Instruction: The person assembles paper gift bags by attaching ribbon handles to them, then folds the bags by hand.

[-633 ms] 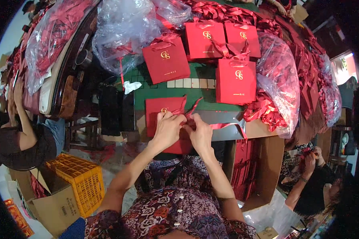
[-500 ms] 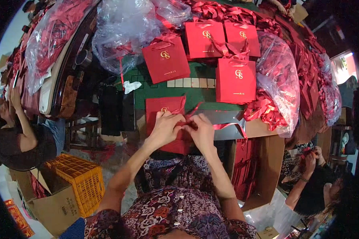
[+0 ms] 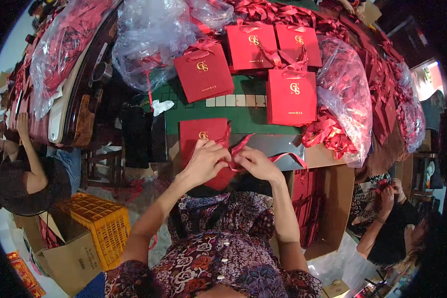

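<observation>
A red paper gift bag with a gold print lies at the near table edge, partly covered by my hands. My left hand rests over its lower part, thumb and fingers pinched on a red ribbon at the bag's side. Just right of it, my right hand grips the same ribbon between thumb and fingertips. One loop or end of it sticks up between the hands. Another red ribbon trails over the table edge to the right. The exact crossing of the ribbon is partly hidden by my fingers.
Finished-looking red bags with ribbon handles stand in stacks beyond. Clear plastic sacks of ribbon flank them. An open carton holds flat red pieces below right. A yellow crate sits lower left. Other people work at both sides.
My right hand has turned and shifted slightly right and down, its fingers now pointing more to the left. The ribbon between the hands stands up more. My left hand stays nearly in place.
</observation>
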The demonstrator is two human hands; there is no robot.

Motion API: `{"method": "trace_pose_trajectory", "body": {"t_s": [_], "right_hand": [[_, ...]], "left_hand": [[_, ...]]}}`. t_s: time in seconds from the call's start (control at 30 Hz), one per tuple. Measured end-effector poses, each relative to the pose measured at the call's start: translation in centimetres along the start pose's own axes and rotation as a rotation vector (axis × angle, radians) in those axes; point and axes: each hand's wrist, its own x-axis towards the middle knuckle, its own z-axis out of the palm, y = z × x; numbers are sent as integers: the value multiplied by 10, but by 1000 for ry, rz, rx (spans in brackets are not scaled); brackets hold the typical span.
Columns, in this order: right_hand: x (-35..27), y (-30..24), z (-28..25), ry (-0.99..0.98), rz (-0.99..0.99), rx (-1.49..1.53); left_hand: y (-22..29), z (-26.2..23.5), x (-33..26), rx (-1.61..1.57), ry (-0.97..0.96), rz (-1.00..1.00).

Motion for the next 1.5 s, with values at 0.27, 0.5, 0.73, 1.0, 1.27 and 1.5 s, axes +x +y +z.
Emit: {"method": "trace_pose_trajectory", "body": {"t_s": [0.27, 0.5, 0.73, 1.0, 1.27, 1.5], "right_hand": [[10, -7, 2, 22, 229, 165], [19, 4, 22, 483, 212, 199], [1, -10, -5, 510, 76, -121], [-24, -29, 17, 250, 102, -247], [1, -29, 24, 427, 55, 161], [10, -33, 23, 403, 128, 311]], "left_hand": [[14, -1, 1, 119, 44, 110], [18, -12, 9, -88, -46, 59], [9, -13, 6, -85, 97, -175], [-11, -3, 25, -9, 317, -188], [22, 37, -5, -326, 450, -309], [38, 73, -33, -957, 233, -351]]}}
